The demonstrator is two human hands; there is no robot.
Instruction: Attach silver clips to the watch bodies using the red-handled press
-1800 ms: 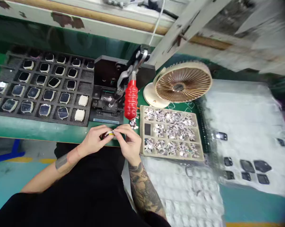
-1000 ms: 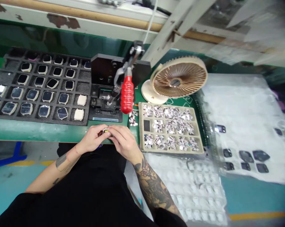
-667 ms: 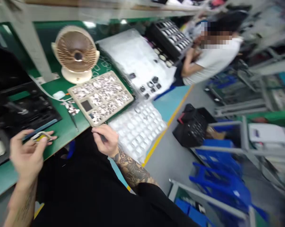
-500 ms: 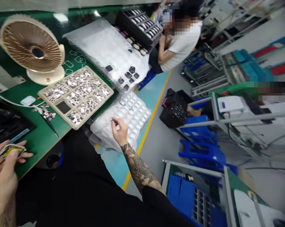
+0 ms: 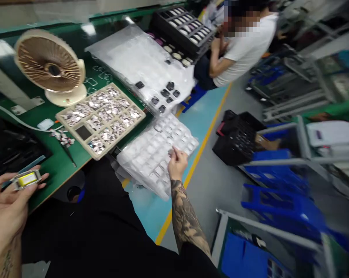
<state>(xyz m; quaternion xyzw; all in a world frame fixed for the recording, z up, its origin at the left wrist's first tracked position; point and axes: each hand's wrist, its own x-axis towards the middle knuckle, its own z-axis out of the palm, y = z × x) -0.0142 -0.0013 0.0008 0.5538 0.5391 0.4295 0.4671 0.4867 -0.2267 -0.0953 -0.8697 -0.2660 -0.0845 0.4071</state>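
Note:
My left hand (image 5: 14, 197) grips a small metal-framed device with a yellow block inside (image 5: 27, 178), held between thumb and fingers over the table's near edge. My right hand (image 5: 177, 162) hovers over, or rests at, the right part of a translucent plastic tray (image 5: 133, 158) with rows of pockets holding small pale parts. Its fingers are pinched together; what lies between them, if anything, is too small to make out. Black tweezers (image 5: 67, 153) lie on the green table beside small silvery pieces, and a beige compartment tray (image 5: 72, 131) full of shiny pieces sits beyond.
A beige fan (image 5: 54, 71) stands at the back left. A large plastic sheet tray (image 5: 125, 54) carries several black square parts. A co-worker in a white shirt (image 5: 249, 50) sits at the far end. Black crates (image 5: 238, 139) and blue stools (image 5: 278, 200) stand on the right.
My right hand has moved right across the pocketed tray. My left hand has tilted the device so its yellow block faces up more. The view has shifted slightly.

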